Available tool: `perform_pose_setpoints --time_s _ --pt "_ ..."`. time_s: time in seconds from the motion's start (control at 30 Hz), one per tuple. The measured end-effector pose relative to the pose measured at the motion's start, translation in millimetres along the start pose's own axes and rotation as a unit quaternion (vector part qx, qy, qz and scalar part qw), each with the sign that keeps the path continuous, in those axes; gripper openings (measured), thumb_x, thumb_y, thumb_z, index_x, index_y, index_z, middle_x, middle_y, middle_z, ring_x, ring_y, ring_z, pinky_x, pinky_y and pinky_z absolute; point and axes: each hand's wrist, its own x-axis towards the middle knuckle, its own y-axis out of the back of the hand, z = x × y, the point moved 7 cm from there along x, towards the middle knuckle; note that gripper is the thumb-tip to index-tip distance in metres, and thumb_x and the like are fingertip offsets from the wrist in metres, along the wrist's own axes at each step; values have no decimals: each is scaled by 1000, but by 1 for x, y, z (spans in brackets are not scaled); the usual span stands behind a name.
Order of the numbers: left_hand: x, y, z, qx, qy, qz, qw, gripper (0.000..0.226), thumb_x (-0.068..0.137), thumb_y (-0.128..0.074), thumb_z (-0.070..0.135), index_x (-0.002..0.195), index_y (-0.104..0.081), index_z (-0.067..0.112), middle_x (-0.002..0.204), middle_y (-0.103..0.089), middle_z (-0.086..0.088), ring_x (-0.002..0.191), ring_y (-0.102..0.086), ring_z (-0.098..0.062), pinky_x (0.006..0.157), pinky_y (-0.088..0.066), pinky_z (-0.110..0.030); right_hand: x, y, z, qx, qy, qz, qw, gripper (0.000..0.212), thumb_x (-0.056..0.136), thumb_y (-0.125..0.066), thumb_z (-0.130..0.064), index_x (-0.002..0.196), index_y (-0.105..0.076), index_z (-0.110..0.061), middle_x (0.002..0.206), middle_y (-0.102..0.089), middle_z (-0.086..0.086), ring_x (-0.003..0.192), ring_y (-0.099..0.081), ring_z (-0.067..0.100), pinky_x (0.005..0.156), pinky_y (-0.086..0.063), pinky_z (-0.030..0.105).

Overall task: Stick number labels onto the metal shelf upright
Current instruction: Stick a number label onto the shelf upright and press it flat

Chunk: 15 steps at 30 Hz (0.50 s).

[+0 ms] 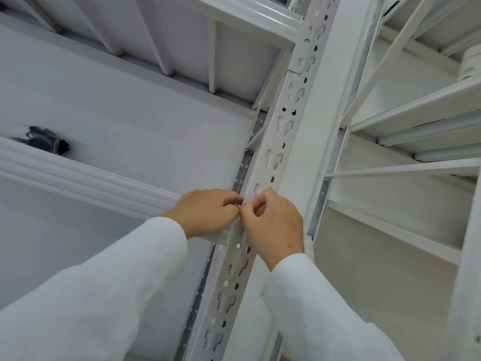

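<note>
A white perforated metal shelf upright [283,126] runs diagonally from the bottom centre to the top right. Both hands meet in front of it at mid height. My left hand [205,212] and my right hand [273,225] pinch a small pale label [247,203] with a red mark between their fingertips, held against the upright's slotted face. The fingers hide most of the label, so its number cannot be read. White sleeves cover both forearms.
A white ribbed shelf beam [78,168] joins the upright from the left, just behind my left hand. A dark pair of gloves [44,140] lies on the shelf above it. More white shelves and braces [416,121] stand at the right, with a white roll [472,63] at the far right.
</note>
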Motion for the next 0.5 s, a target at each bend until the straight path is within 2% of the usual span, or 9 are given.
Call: perform_pose_setpoints --time_s 0.5 --pt "2 -1 -1 7 0 2 1000 40 91 -38 27 126 -50 43 132 -54 16 121 -47 -12 94 -33 -28 1 -2 1 -6 -3 -6 1000 10 83 -52 -26 78 -56 -18 76 -62 -2 80 -54 20 60 -37 28"
